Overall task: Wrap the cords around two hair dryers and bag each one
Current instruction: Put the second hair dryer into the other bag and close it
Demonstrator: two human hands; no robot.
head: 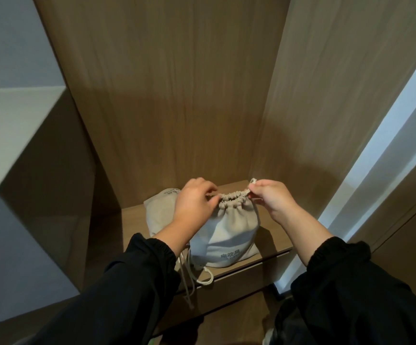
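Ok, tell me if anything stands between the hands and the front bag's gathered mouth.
Nothing visible does. The left hand grips the left of the mouth, the right hand pinches the drawstring at its right. The second bag lies behind, to the left.

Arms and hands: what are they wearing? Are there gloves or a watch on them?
Both arms wear long, loose black sleeves. The left sleeve and the right sleeve are each puffy and gathered with elastic at the wrist. The left hand and the right hand are bare: no gloves, and no ring, watch or bracelet shows.
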